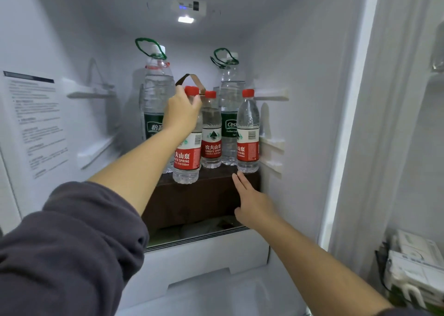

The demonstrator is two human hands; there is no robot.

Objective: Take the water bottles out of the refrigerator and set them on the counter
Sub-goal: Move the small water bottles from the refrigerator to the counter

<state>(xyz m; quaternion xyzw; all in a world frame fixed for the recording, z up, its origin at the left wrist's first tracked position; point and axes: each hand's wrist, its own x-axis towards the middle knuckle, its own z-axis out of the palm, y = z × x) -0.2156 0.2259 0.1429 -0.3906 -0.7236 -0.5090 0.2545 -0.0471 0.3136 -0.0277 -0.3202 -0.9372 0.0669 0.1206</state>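
Gripping the left bottle just under its red cap, the left hand has its fingers curled round the neck. This bottle stands upright at the front edge of a brown box inside the fridge; whether its base rests on the box or is raised off it, I cannot tell. Just beside it to the right stands the middle bottle, and further right, by the fridge wall, the right bottle, both upright on the box, red-capped and red-labelled.

The right hand is released, fingers straight and holding nothing, its fingertips just below the right bottle's base, against the box's front.

Behind the small ones stand two big bottles with green labels and green carry loops, one at the left and one at the right. A brown strap arches up between them. A lamp shines in the ceiling, a printed sticker covers the left wall, and a white drawer sits below the box. A grey sleeve covers the left upper arm. Cartons sit in the door shelf at the right.
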